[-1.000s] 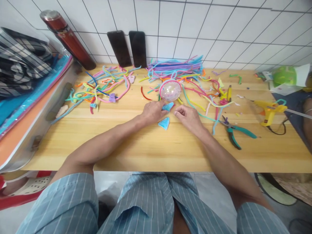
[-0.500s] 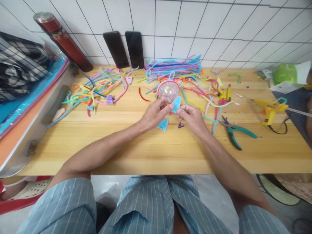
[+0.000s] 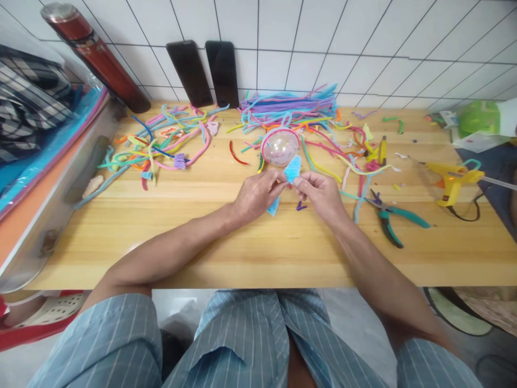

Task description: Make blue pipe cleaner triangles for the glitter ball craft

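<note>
Between my hands is a small light-blue piece of pipe cleaners (image 3: 292, 170), laid side by side into a flat, ribbed shape. My left hand (image 3: 258, 195) pinches its lower left edge. At its lower right, my right hand (image 3: 321, 195) grips it between thumb and forefinger. A second blue ribbed piece (image 3: 273, 207) lies on the table, partly hidden under my left hand. Just beyond my fingers sits a clear round dome (image 3: 280, 147) with a pink rim and a blue loop on top. A bent purple pipe cleaner bit (image 3: 301, 206) rests near my right hand.
Loose pipe cleaners (image 3: 194, 156) spread left, and a purple-blue bundle (image 3: 288, 110) lies at the back. Green-handled pliers (image 3: 404, 216) and a yellow glue gun (image 3: 454, 183) are on the right. Two phones (image 3: 189, 73) lean on the tiled wall beside a red flask (image 3: 97, 59).
My left hand has shifted slightly down and right, covering more of the blue piece on the table. The held piece has turned a little. The camera view has shifted slightly.
</note>
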Demonstrator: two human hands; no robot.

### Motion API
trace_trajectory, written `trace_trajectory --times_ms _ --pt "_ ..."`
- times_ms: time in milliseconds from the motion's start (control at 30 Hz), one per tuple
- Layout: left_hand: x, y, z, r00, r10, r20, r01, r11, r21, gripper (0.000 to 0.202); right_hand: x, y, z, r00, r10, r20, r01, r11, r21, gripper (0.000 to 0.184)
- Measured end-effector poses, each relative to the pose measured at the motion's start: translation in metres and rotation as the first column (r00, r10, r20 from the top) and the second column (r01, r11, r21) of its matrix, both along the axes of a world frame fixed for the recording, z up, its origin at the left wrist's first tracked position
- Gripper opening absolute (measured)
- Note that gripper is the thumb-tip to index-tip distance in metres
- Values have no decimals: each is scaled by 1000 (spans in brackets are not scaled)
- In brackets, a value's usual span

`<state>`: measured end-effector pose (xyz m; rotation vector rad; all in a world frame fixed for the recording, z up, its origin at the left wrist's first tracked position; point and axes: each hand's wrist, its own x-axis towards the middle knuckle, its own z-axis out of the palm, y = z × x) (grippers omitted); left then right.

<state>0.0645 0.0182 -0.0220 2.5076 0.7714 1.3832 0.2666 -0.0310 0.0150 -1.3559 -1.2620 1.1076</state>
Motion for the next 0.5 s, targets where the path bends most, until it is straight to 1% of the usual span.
trace_trajectory --times_ms 67,233,367,433,500 --pt "1 0 -1 1000 3 23 -3 1000 -18 3 -2 -1 -2 1000 -26 -4 27 1000 8 46" --pt "2 -2 -1 997 10 77 -1 993 -121 2 -12 -3 -7 995 -96 -8 96 994 49 51" --pt "6 -3 1 986 -4 166 37 980 -194 4 -18 -4 -9 989 -146 7 144 986 87 52" --pt "9 -4 1 973 -13 229 75 961 -265 4 -21 -3 -10 985 -172 8 170 980 105 50" --pt "12 -5 2 957 -3 290 113 925 -363 5 -23 -3 -12 982 -191 -2 190 974 126 49"
